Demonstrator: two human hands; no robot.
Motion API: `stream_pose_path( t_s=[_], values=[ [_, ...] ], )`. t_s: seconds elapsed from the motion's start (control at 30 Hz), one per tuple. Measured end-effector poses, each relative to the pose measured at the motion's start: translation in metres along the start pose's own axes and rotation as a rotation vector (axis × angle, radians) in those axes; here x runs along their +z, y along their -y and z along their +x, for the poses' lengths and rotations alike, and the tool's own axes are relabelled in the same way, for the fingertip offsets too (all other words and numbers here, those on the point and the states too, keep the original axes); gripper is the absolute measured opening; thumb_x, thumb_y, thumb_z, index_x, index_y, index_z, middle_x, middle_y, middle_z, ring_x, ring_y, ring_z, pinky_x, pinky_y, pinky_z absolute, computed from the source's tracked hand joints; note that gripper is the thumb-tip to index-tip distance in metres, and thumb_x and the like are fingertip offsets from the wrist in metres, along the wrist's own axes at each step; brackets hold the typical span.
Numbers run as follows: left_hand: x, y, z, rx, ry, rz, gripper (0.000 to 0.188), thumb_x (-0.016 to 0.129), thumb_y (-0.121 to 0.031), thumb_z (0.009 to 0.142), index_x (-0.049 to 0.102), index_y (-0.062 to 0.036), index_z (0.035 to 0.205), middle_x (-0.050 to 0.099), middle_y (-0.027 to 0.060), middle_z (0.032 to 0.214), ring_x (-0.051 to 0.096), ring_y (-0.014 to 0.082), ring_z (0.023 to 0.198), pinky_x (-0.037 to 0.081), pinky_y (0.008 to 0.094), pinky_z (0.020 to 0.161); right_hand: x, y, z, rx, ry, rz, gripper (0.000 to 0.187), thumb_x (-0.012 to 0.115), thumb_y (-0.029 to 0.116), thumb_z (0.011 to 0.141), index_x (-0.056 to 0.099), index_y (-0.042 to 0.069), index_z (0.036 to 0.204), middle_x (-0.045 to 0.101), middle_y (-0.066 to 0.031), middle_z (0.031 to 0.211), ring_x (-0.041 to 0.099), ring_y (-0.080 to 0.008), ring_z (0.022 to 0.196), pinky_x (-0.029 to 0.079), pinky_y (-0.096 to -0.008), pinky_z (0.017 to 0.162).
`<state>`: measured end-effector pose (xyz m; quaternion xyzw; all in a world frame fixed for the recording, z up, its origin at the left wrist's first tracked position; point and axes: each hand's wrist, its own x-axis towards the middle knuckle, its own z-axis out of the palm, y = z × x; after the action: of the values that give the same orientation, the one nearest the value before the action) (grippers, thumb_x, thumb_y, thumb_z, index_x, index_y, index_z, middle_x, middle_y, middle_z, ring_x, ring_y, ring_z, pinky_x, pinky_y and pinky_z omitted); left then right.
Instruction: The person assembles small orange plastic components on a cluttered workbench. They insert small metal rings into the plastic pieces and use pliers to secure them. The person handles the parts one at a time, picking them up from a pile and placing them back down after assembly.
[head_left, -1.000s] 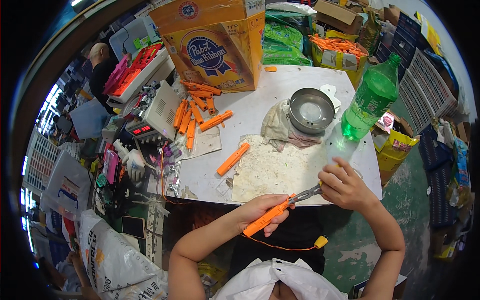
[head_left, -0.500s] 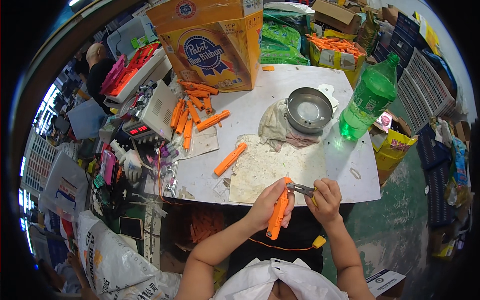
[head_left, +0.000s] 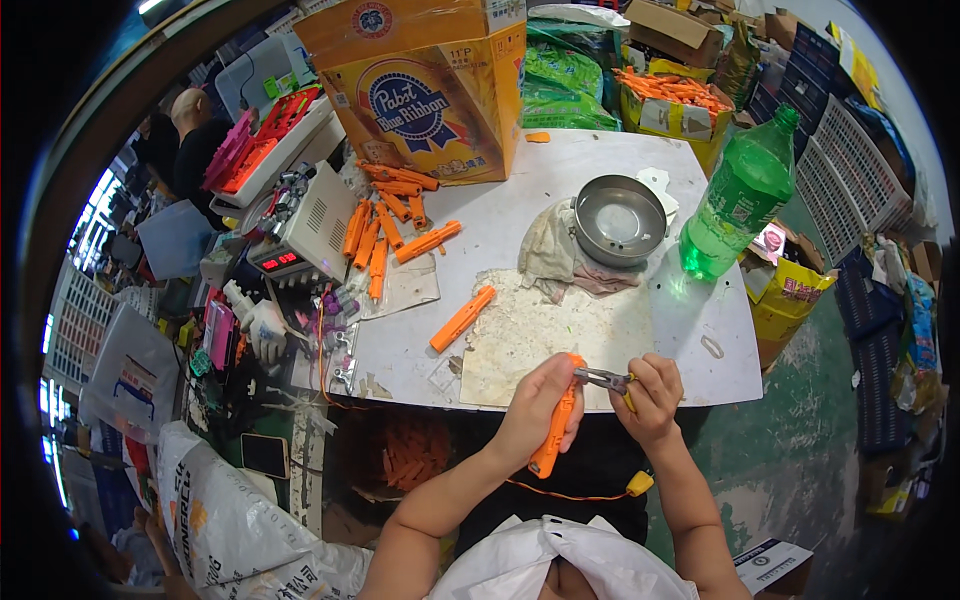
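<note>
Just past the table's near edge, my left hand (head_left: 537,405) is closed around a long orange plastic part (head_left: 553,442), held slanting with its lower end toward me. My right hand (head_left: 652,400) grips a pair of pliers (head_left: 607,379) with yellow handles. The jaws of the pliers reach the upper end of the orange part, next to my left thumb; whether they pinch it is too small to tell. Another orange plastic part (head_left: 462,318) lies alone on the table, left of a worn, pale board (head_left: 500,350).
A metal bowl (head_left: 620,220) sits on a rag (head_left: 550,250), with a green bottle (head_left: 738,195) to its right. Orange parts (head_left: 385,225) lie before a tall carton (head_left: 430,100). Left stands a white power supply (head_left: 310,225). A yellow connector (head_left: 640,484) hangs below the table edge.
The orange part has turned a little in my left hand, showing a different side. The pliers stay at its upper end, and my right hand has barely shifted.
</note>
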<state>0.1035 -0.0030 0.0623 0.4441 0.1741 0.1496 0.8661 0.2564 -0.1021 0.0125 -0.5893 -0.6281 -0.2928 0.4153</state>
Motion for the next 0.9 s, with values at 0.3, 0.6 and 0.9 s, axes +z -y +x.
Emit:
stream_pose_path(
  t_s=[0.3, 0.6, 0.9],
  values=[
    [-0.081, 0.002, 0.013, 0.093, -0.302, -0.110, 0.033, 0.033, -0.040, 0.099, 0.045, -0.0103, 0.091, 0.041, 0.0012, 0.052, 0.039, 0.0105, 0.034, 0.033, 0.0203, 0.033, -0.032, -0.033, 0.016, 0.800, -0.135, 0.241, 0.015, 0.058, 0.004, 0.086, 0.052, -0.003, 0.074, 0.054, -0.0110, 0.081, 0.053, -0.0190, 0.065, 0.042, -0.0308, 0.061],
    [-0.063, 0.008, 0.019, 0.095, 0.065, -0.156, 0.039, 0.030, -0.045, 0.099, 0.044, -0.0077, 0.095, 0.041, 0.0036, 0.053, 0.039, 0.0114, 0.034, 0.035, 0.0208, 0.033, -0.032, -0.029, -0.004, 1.463, 0.496, 1.733, 0.041, 0.049, 0.031, 0.094, 0.044, 0.011, 0.059, 0.050, -0.0047, 0.079, 0.048, -0.0156, 0.073, 0.040, -0.0276, 0.056],
    [-0.032, 0.019, 0.016, 0.018, 0.221, -0.303, 0.042, 0.025, -0.046, 0.099, 0.042, -0.0071, 0.096, 0.039, 0.0035, 0.052, 0.038, 0.0128, 0.032, 0.034, 0.0213, 0.034, -0.038, -0.012, 0.005, 1.463, 0.594, 1.933, 0.043, 0.047, 0.030, 0.095, 0.043, 0.009, 0.059, 0.049, -0.0073, 0.079, 0.045, -0.0179, 0.070, 0.040, -0.0292, 0.057]
  ],
)
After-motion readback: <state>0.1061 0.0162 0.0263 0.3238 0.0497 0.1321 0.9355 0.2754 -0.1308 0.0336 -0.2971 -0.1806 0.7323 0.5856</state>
